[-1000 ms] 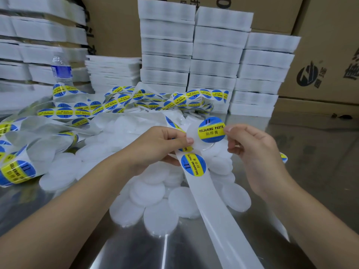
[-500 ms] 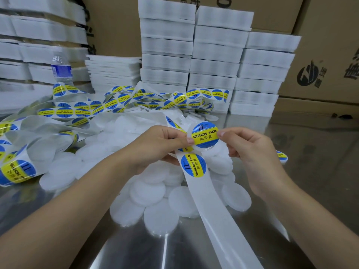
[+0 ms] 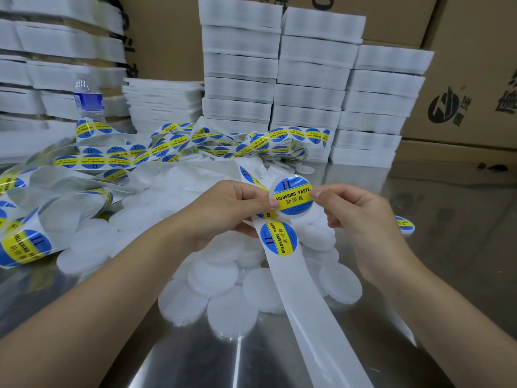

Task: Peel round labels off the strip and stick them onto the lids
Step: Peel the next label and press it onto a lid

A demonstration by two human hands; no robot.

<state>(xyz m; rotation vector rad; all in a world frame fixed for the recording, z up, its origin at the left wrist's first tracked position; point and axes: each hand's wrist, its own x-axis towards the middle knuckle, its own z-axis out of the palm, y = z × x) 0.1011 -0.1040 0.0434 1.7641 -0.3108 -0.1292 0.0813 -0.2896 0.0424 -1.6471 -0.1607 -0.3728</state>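
Steel table [image 3: 461, 261], bright and reflective. Heap of lids [image 3: 223, 278] at its middle: plain white discs, overlapping, none labelled that I can see. All places below are taken from that heap.

Behind the heap: loose coils of label strip [image 3: 167, 149], then stacked white trays [image 3: 307, 79] against cardboard cartons [image 3: 470, 65]. Behind and to its left, a water bottle [image 3: 88, 99].

Just above the heap's far side, both hands hold up one lid [image 3: 303, 217], face tilted toward the camera.
- Left hand [image 3: 232, 211]: fingers curled, thumb clamped on the lid's left edge. The strip [image 3: 307, 303] is trapped in the same hand and trails over the heap toward the camera.
- Right hand [image 3: 361, 219]: thumb and forefinger closed in a pinch on the lid's right edge.
- Label [image 3: 292, 197], blue and yellow, lies on the lid's face inside the white rim and looks roughly centred.

Judgement: two opposed pinches steady the lid while the label is seated. Holding it high and tilted lets the eye check centring. The strip kept in the left hand puts the next label [image 3: 278, 238] right under the thumb, ready to peel.

Right of the heap, well apart, a labelled lid [image 3: 404, 224] lies on the steel, likely where done pieces go.
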